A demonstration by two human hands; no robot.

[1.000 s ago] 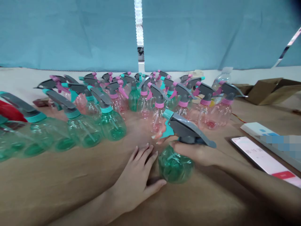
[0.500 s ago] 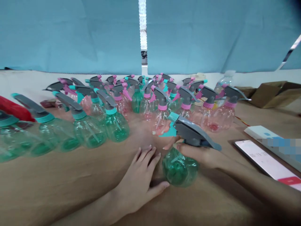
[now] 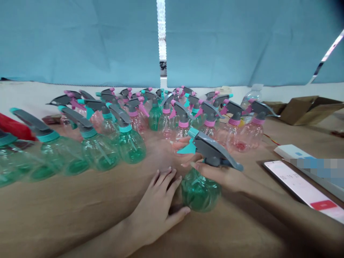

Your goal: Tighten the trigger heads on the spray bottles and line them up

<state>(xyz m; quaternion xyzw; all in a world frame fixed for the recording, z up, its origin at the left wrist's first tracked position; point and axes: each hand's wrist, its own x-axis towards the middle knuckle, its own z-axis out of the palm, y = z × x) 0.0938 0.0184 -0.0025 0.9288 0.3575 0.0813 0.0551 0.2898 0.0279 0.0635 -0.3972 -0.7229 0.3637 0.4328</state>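
Observation:
My right hand (image 3: 212, 172) is wrapped round the neck of a green spray bottle (image 3: 201, 193), just under its grey head with the teal nozzle and trigger. The bottle is close to upright, and I cannot tell whether its base touches the table. Flat on the table (image 3: 88, 222), just left of the bottle, lies my left hand (image 3: 158, 204) with fingers spread and nothing in it. A further green spray bottle (image 3: 133, 145) with a teal collar stands beyond my left hand. Behind my right hand is a pink spray bottle (image 3: 184, 130), partly hidden.
Several green spray bottles (image 3: 100, 150) line the left side. Pink ones (image 3: 255, 132) and more green ones crowd the back. At the right lie a phone (image 3: 301, 186) and a white box (image 3: 292, 152). An open cardboard box (image 3: 309, 109) and a clear bottle (image 3: 252, 95) stand behind.
The bottle in my right hand has become more upright, and its trigger shows more plainly. The whole view has shifted slightly. My left hand stays flat on the table.

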